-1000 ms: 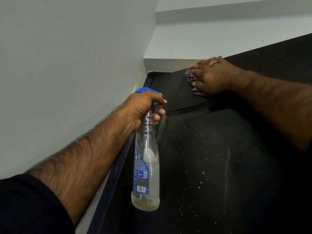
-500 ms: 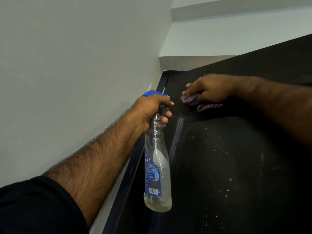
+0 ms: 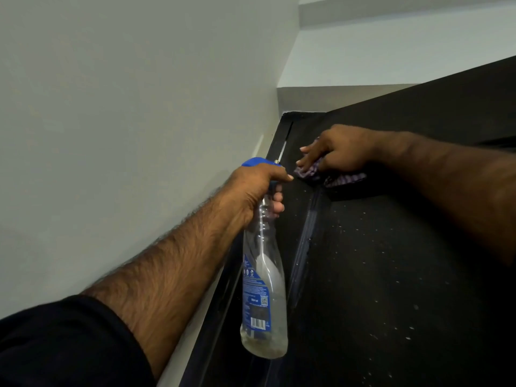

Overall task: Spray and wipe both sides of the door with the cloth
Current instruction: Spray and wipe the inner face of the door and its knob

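Note:
A black door (image 3: 391, 275) fills the right half of the view, its recessed panel dotted with small spray droplets. My right hand (image 3: 337, 150) presses a purple striped cloth (image 3: 335, 177) flat against the door's upper rail near the top left corner. My left hand (image 3: 257, 188) grips the neck of a clear spray bottle (image 3: 264, 289) with a blue trigger head and a blue label. The bottle hangs upright beside the door's hinge edge, a little liquid left at its bottom.
A grey-white wall (image 3: 125, 121) runs along the left, meeting the black door frame (image 3: 282, 141). A pale ceiling beam (image 3: 391, 60) sits above the door top. My black sleeve (image 3: 55, 344) shows at the lower left.
My right hand and the cloth slid down and leftward along the door's top rail toward the hinge corner. The left hand with the bottle stayed roughly where it was.

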Demonstrator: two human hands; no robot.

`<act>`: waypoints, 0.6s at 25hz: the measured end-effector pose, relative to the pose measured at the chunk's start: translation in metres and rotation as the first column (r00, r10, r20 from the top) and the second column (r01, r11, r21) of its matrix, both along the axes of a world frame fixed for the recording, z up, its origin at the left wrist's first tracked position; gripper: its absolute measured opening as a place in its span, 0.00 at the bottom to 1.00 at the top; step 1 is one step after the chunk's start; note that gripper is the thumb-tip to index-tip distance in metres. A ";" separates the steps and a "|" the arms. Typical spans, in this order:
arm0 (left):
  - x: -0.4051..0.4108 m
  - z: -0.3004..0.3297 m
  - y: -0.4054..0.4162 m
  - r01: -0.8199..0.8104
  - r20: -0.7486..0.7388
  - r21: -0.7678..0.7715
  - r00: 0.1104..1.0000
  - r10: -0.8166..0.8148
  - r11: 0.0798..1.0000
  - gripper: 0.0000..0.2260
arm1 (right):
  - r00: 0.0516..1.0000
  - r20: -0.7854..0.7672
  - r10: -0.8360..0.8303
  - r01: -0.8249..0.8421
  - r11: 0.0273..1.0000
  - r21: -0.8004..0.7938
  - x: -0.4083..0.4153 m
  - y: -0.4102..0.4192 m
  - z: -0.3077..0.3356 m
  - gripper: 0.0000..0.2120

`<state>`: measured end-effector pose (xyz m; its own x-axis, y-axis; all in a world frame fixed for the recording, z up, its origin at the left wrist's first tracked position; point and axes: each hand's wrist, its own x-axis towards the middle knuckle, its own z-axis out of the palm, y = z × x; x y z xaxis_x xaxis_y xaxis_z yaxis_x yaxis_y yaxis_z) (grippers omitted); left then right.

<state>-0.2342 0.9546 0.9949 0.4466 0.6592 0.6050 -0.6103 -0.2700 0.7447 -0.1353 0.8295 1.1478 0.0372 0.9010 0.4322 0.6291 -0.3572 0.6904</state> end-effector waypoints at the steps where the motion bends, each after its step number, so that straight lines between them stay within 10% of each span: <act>1: -0.002 0.000 0.002 0.013 0.007 -0.002 1.000 -0.013 1.000 0.08 | 1.000 0.010 0.000 -0.001 0.997 0.073 0.003 0.002 0.008 0.21; 5: -0.006 0.007 0.004 0.028 0.020 -0.017 0.999 -0.027 0.999 0.06 | 0.948 0.221 -0.230 0.138 0.921 0.364 0.006 0.057 0.023 0.32; 12: -0.006 -0.013 0.012 -0.029 0.019 -0.037 0.999 0.030 0.999 0.06 | 0.990 0.127 -0.061 0.039 0.985 0.167 0.003 0.082 0.019 0.21; 15: -0.005 -0.018 0.011 -0.018 -0.003 -0.034 1.000 0.018 0.999 0.05 | 0.933 0.273 -0.233 0.147 0.943 0.300 0.006 0.088 0.015 0.31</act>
